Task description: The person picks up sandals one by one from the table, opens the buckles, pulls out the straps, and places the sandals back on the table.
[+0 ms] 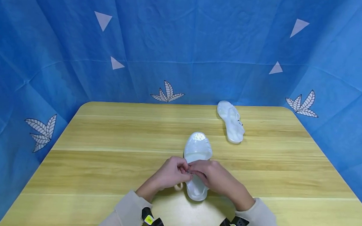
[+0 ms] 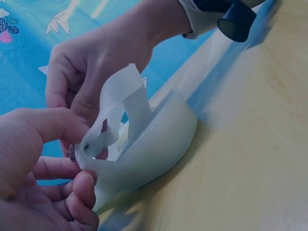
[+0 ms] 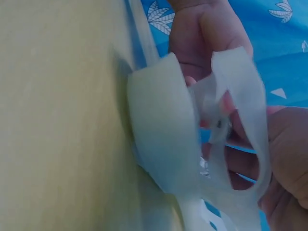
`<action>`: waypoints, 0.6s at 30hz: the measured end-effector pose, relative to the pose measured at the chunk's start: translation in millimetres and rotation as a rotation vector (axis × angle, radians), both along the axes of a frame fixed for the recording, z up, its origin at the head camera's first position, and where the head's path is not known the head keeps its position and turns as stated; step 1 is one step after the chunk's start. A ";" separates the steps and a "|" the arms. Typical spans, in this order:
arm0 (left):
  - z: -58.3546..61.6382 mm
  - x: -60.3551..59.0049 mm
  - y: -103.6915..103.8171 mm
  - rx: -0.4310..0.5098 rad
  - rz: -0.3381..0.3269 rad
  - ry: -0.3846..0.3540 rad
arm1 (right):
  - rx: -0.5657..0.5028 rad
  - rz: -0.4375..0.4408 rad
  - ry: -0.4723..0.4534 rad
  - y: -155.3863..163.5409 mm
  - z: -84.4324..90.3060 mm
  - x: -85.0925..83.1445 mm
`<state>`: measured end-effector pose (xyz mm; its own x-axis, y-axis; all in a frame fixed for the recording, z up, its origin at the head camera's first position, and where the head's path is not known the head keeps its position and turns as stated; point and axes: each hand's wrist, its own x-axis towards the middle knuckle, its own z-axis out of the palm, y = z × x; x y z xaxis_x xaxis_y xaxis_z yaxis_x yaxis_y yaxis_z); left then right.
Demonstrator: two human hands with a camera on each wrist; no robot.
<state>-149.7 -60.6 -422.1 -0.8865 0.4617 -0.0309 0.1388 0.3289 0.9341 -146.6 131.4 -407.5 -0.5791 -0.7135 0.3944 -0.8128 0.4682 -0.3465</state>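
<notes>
A white, translucent sandal lies on the table in front of the person, its toe end away from them. In the left wrist view the sandal shows an open strap section with a small metal button at its side. At that button, the left hand pinches the strap edge with thumb and fingers. From the other side the right hand grips the strap, its fingertips meeting the left hand's over the sandal. The right wrist view shows the strap standing up beside the right hand.
A second white sandal lies farther back to the right, near the table's far edge. The wooden table is backed by a blue curtain with leaf and triangle prints. Black wrist cameras sit at both sleeves.
</notes>
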 end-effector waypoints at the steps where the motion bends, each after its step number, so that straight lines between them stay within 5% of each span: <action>1: 0.6 0.4 0.2 -0.002 0.003 0.001 | 0.006 0.010 0.002 0.5 0.5 0.2; 11: 3.4 2.5 1.1 -0.026 0.008 -0.008 | 0.041 -0.017 -0.012 -1.3 0.3 3.2; 18: 4.9 2.2 -0.1 -0.027 -0.029 -0.002 | -0.008 -0.118 -0.049 -5.5 -2.2 4.9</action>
<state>-147.5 -60.7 -417.1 -0.8726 0.4863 -0.0454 0.1470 0.3501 0.9251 -141.6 125.8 -409.7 -0.6778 -0.6359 0.3691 -0.7341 0.5571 -0.3882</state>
